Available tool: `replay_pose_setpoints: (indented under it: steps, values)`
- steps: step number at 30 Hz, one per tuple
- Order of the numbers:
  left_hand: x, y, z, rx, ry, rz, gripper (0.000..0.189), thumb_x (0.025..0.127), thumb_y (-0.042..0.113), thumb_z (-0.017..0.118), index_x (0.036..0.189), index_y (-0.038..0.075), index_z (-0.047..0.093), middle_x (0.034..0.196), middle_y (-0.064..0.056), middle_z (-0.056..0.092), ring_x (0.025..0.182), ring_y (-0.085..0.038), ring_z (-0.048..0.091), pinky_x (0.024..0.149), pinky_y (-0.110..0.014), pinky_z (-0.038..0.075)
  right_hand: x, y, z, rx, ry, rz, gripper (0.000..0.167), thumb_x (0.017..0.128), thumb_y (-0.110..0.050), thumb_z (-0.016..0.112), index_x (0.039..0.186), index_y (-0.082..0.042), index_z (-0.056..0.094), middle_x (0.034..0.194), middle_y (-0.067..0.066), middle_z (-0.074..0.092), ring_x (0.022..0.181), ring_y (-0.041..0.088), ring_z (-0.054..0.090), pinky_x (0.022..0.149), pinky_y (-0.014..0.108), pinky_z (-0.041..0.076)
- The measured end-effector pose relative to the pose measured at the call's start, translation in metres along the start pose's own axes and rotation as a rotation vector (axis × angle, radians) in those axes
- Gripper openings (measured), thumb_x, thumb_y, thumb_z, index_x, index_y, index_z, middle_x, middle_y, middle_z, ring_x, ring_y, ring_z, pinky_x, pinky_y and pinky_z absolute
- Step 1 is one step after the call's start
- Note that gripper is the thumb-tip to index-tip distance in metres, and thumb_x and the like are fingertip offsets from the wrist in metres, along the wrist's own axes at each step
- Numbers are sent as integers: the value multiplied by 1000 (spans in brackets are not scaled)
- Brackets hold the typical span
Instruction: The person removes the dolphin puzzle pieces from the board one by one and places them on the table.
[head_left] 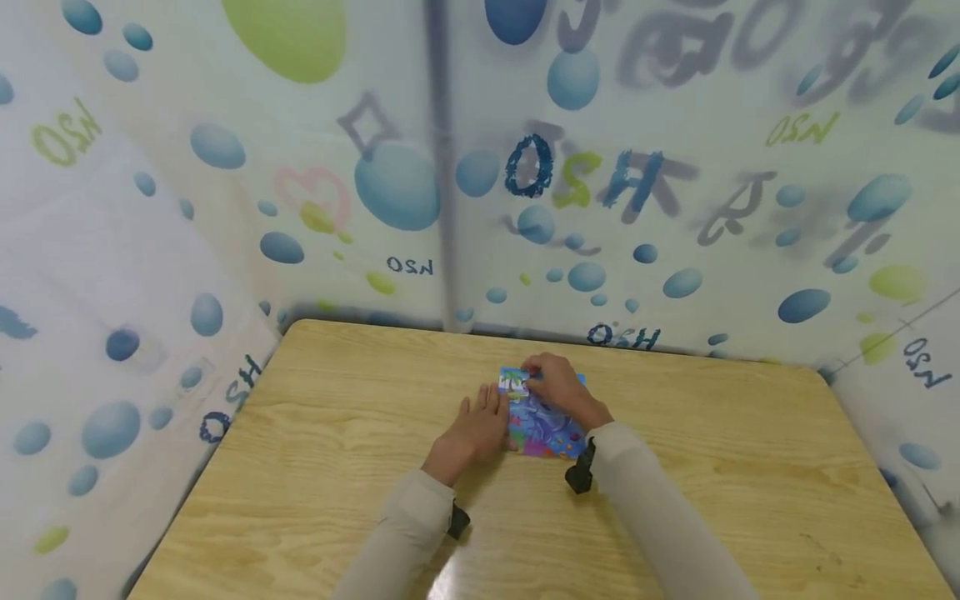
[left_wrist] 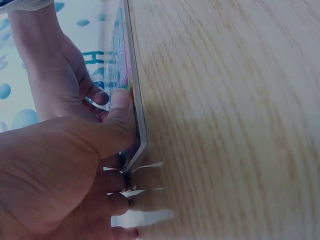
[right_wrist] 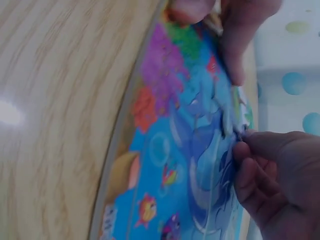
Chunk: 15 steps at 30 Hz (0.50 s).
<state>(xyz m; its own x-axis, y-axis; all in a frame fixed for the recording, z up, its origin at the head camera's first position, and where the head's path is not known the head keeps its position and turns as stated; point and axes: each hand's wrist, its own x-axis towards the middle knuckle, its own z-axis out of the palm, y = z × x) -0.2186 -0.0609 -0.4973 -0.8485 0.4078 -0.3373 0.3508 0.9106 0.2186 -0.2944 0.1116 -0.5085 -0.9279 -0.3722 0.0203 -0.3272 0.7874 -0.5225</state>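
Puzzle [head_left: 543, 425] lies flat on the table [head_left: 360, 417], a bit R of mid & nearer the far edge, approx. 12 o'clock in front of the person; L hand [head_left: 476, 429] sits at its 9 o'clock side, fingers mostly straight & a little apart, reaching along/against that edge, nothing gripped; its thumb [left_wrist: 120, 100] rests on the puzzle face nr the 7 o'clock corner, per L wrist view; R hand [head_left: 564, 387] is over the 1 o'clock part, fingers curled in, thumb & index tips brought tog. approx. 11 to 12 o'clock; in R wrist view they pinch what looks like a small dark piece [right_wrist: 240, 134], blurred & mostly hidden, so can't tell its shape; a white/green patch [head_left: 513, 383] shows at 10 to 11 o'clock, just beside those tips.

Puzzle pic: blue dolphin [right_wrist: 200, 165] mid-face; purple coral [right_wrist: 162, 70] approx. 6 to 7 o'clock; orange fish [right_wrist: 147, 208] toward 5 o'clock.

Pale sleeves [head_left: 652, 492] come in from approx. 7 o'clock (L) & 5 o'clock (R), each w/ a black wrist mount [head_left: 581, 477] at the cuff; bubble-print cloth [head_left: 300, 150] w/ letters hangs beyond the table at 12 o'clock, also at 9 & 3 o'clock.
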Motion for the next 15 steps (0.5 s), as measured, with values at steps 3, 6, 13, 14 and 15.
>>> replay_pose_setpoints:
  steps: [3, 6, 13, 14, 15]
  values:
    - [0, -1, 0, -1, -3, 1, 85, 97, 47, 55, 157, -1, 19, 164, -22, 11, 153, -36, 9, 121, -56, 20, 1, -2, -2, -84, -24, -50, 18, 92, -9, 68, 108, -3, 74, 99, 11, 69, 95, 28, 66, 88, 44, 55]
    - [-2, 0, 0, -12, 1, 7, 85, 96, 47, 56, 156, -1, 21, 164, -23, 12, 152, -37, 10, 121, -56, 20, 0, -4, -3, -115, -48, -68, 18, 93, -8, 67, 108, -4, 75, 97, 10, 67, 93, 28, 65, 87, 45, 55]
    - [-4, 2, 0, -14, 6, -2, 84, 96, 47, 56, 156, -1, 22, 164, -22, 13, 153, -36, 10, 121, -55, 21, -3, -4, -3, -110, -16, -70, 19, 92, -9, 67, 108, -5, 76, 92, 6, 64, 88, 25, 63, 82, 44, 55]
    - [-4, 2, 0, -9, 5, -3, 84, 96, 47, 56, 156, -1, 23, 164, -22, 12, 153, -35, 10, 121, -55, 21, -3, -4, -3, -112, -9, -73, 19, 92, -9, 68, 108, -5, 77, 90, 6, 64, 86, 24, 63, 80, 43, 55]
    - [-3, 2, 0, -6, 4, -3, 83, 96, 47, 56, 156, -1, 23, 164, -22, 12, 153, -35, 9, 121, -55, 20, -3, -3, -4, -115, -4, -78, 19, 92, -9, 68, 108, -5, 77, 89, 5, 63, 84, 23, 62, 79, 42, 55]
